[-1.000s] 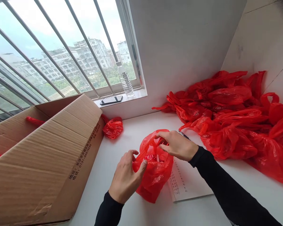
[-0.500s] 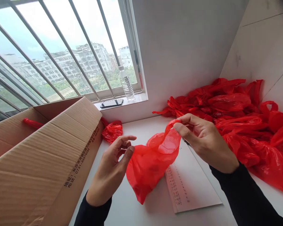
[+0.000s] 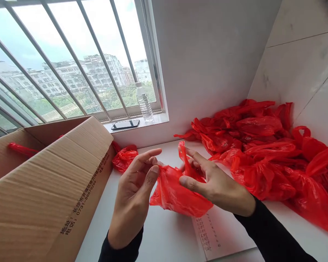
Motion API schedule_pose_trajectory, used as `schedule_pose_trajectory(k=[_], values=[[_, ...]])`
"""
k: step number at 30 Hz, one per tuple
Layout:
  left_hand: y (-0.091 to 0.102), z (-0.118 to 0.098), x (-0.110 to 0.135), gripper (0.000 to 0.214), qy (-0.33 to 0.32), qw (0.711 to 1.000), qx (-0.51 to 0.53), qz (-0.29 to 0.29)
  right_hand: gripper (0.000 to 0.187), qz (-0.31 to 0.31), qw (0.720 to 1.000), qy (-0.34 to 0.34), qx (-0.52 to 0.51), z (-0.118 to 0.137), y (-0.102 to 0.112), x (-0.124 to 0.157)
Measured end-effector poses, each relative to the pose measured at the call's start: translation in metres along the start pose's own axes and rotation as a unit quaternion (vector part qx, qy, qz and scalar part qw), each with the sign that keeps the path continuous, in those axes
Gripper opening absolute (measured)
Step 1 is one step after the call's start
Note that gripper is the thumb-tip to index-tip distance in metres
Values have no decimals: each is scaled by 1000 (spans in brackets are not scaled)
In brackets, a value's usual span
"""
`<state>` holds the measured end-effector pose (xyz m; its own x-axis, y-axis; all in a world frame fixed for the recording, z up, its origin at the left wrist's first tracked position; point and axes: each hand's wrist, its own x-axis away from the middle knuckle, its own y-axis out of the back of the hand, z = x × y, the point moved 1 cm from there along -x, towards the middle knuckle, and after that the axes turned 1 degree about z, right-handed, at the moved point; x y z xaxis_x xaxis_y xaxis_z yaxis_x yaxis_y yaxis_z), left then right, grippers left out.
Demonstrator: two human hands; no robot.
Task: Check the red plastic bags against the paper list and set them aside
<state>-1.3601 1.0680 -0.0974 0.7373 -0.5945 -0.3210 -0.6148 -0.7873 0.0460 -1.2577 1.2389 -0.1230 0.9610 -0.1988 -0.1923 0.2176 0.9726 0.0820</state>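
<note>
A red plastic bag [image 3: 175, 193] hangs above the white table [image 3: 164, 236], held between both hands. My left hand [image 3: 133, 193] pinches its left edge with thumb and fingers. My right hand [image 3: 210, 182] grips the bag's top right, where one handle [image 3: 182, 153] sticks up between the fingers. What is inside the bag is hidden. A printed sheet of paper [image 3: 221, 233] lies on the table under my right wrist.
An open cardboard box [image 3: 49, 185] with printed text stands at the left, red plastic showing inside. A small tied red bag [image 3: 124, 158] lies beside it. A heap of red bags [image 3: 268, 153] fills the right corner. On the windowsill stand a water bottle [image 3: 144, 103] and a phone [image 3: 125, 124].
The bag was lifted off the table and its handles drawn up by my right hand. Now both hands have come together and hold it bunched higher up.
</note>
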Motion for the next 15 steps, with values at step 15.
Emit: schedule_pose_trajectory(k=[15], values=[[-10, -8, 12, 33, 16, 989, -143, 43, 23, -131, 976, 66, 160, 38, -9, 20]])
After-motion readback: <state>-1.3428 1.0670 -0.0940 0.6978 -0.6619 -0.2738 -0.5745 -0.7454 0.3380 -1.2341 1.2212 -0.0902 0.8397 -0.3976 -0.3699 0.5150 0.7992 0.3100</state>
